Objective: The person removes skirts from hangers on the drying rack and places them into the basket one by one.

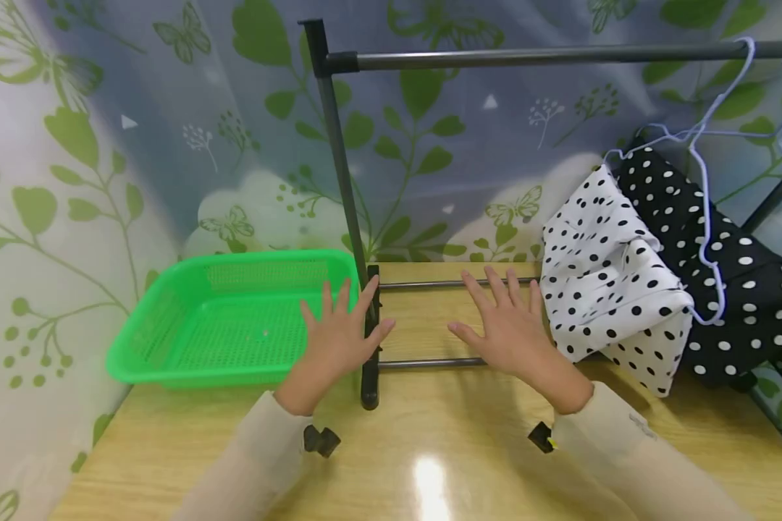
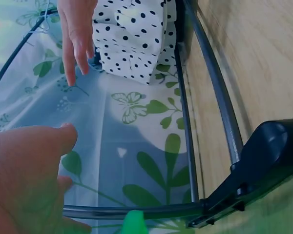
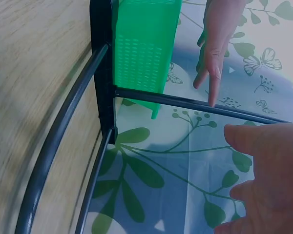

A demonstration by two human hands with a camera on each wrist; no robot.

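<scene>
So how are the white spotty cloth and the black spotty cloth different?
The white cloth has black dots, while the black cloth has white dots. The white cloth hangs in front; the black cloth is partly hidden behind it. The white cloth is nearer the right hand, the black cloth farther from it. Both are covered in round dots.

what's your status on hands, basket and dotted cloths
Left hand, right hand: spread, empty. Green basket left, dotted cloths right. Rack upright stands between them.
</scene>
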